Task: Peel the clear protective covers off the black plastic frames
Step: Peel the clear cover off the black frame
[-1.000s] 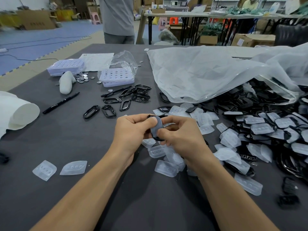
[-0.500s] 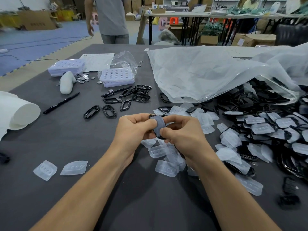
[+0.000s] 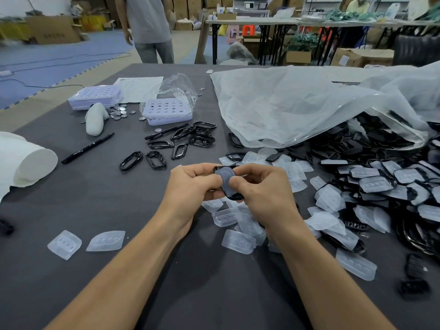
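Both hands hold one black plastic frame (image 3: pixel 234 196) with its clear cover (image 3: pixel 225 176) above the middle of the dark table (image 3: pixel 71 206). My left hand (image 3: pixel 192 184) grips its left side, thumb pressed on the cover. My right hand (image 3: pixel 263 186) pinches the right side, thumb on the cover too. Bare black frames (image 3: pixel 178 144) lie in a loose group behind my hands. A heap of covered frames (image 3: pixel 381 186) fills the right side. Loose clear covers (image 3: pixel 235 222) lie under and around my hands, and two more covers (image 3: pixel 85 241) rest at the left.
A big clear plastic bag (image 3: pixel 309 103) spills frames at the back right. Two lavender trays (image 3: pixel 166 111), coin cells (image 3: pixel 119 113), a black marker (image 3: pixel 88 147), a white roll (image 3: pixel 26 163) and a white lump (image 3: pixel 95 119) sit at the left. A person (image 3: pixel 147 27) stands beyond the table.
My thumbs have shifted slightly on the cover while the frame stays between both hands. The person beyond the table has stepped a little to the left.
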